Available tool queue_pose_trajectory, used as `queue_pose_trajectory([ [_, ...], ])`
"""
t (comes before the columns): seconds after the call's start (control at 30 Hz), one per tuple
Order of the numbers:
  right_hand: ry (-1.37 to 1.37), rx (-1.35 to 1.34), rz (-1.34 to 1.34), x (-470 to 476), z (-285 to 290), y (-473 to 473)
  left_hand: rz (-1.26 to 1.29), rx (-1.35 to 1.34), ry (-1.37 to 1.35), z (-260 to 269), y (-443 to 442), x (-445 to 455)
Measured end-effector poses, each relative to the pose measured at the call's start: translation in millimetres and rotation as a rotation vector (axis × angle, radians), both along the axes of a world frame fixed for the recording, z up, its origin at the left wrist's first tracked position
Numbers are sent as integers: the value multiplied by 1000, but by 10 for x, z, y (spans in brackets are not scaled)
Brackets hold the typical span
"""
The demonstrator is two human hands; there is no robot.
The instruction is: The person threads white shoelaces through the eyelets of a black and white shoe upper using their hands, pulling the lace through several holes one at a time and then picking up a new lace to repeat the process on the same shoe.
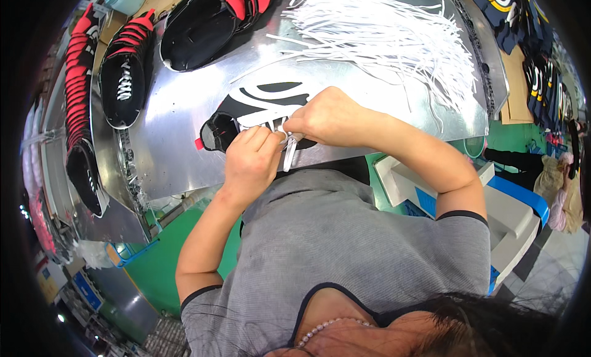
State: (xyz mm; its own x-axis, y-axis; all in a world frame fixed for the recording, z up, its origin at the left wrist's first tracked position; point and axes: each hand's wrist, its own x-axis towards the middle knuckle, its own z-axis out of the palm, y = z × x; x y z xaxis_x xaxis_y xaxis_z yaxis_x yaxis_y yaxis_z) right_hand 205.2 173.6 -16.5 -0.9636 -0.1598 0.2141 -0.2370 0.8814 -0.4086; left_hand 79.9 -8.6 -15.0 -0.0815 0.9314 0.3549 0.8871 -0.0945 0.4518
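Note:
A black and white shoe upper (270, 96) lies on its side on the metal tabletop before me, its collar towards the left and a small red tab at the heel. My left hand (255, 156) grips the lacing area near the collar, fingers curled over the edge. Close beside it, my right hand (325, 119) pinches a white shoelace (290, 153) at the eyelets. The lace's loose part hangs down between both hands towards the table's front edge. My fingers hide the exact eyelets and part of the lace.
A spread bundle of white laces (378, 38) covers the back right of the metal table (171, 158). Nested black and red uppers (198, 33) stand at the back and in rows on the left (124, 80). Beyond the right edge hang navy uppers (545, 84); a person (554, 181) is farther off.

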Motion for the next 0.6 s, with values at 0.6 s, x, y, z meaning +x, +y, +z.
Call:
queue_pose_trajectory([
  [0.6, -11, 168, 114, -121, 47, 117, -52, -81, -176, -37, 21, -167],
])
